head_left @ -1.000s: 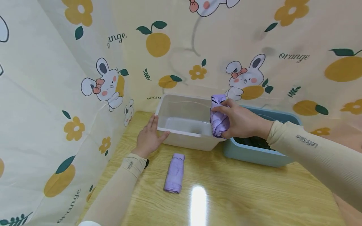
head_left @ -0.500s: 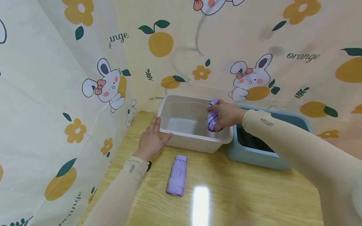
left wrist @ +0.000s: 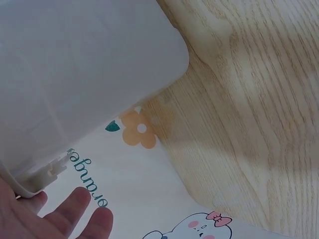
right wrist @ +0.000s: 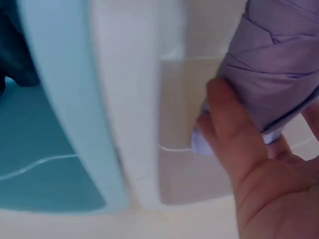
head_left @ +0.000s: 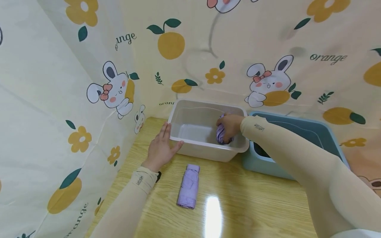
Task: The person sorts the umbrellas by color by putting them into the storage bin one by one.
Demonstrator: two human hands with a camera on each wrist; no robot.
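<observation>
My right hand point(head_left: 231, 126) reaches down inside the off-white plastic bin point(head_left: 205, 150) and grips a rolled purple cloth bundle point(head_left: 220, 134) near the bin's right end. In the right wrist view, the thumb and fingers curl round this bundle point(right wrist: 274, 69), whose wrapped folds show. My left hand point(head_left: 162, 147) rests against the bin's left front corner with fingers straight. In the left wrist view its fingers point(left wrist: 70, 211) lie at the bin's rim. A second purple roll point(head_left: 189, 186), narrower at its top, lies on the wooden table in front of the bin.
A blue bin point(head_left: 268, 165) with dark contents stands close against the off-white bin's right end, partly hidden under the right sleeve point(head_left: 285, 145). A patterned cloth point(head_left: 184, 43) with rabbits and oranges hangs behind the bins and along the left side of the wooden table point(head_left: 244, 205).
My right hand has moved left and down, taking the purple bundle from over the off-white bin's right rim to inside it. My left hand stays at the bin's corner.
</observation>
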